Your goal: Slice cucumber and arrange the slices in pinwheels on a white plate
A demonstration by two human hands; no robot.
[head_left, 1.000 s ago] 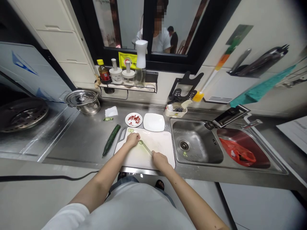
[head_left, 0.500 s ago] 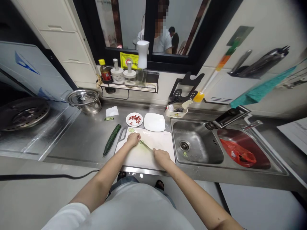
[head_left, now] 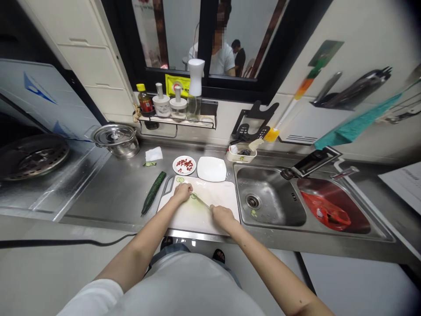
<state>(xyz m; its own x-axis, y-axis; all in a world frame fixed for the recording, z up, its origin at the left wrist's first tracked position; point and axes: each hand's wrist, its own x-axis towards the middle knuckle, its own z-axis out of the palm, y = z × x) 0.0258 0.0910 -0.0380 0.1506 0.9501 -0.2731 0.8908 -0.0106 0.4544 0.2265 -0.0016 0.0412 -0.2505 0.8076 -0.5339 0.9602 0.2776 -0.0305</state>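
On the white cutting board (head_left: pixel 197 219) my right hand (head_left: pixel 222 216) is closed round the handle of a knife (head_left: pixel 203 202), whose blade points up and left. The tip lies by a thin green-rimmed cucumber slice (head_left: pixel 194 195). My left hand (head_left: pixel 183 192) is closed beside the blade's tip, fingers curled; what it holds is hidden. Two cucumber slices (head_left: pixel 180 179) lie at the board's top left corner. A whole dark green cucumber (head_left: pixel 154 193) rests on the steel counter left of the board.
Behind the board stand a plate of red pieces (head_left: pixel 184 165) and a white square plate (head_left: pixel 212 169). A double sink (head_left: pixel 269 193) is at the right, a lidded steel pot (head_left: pixel 116 140) at the left. Bottles (head_left: pixel 194 92) stand on a rack. People show in the window glass.
The view has shifted very slightly. My hands and the knife stay in nearly the same place on the board.
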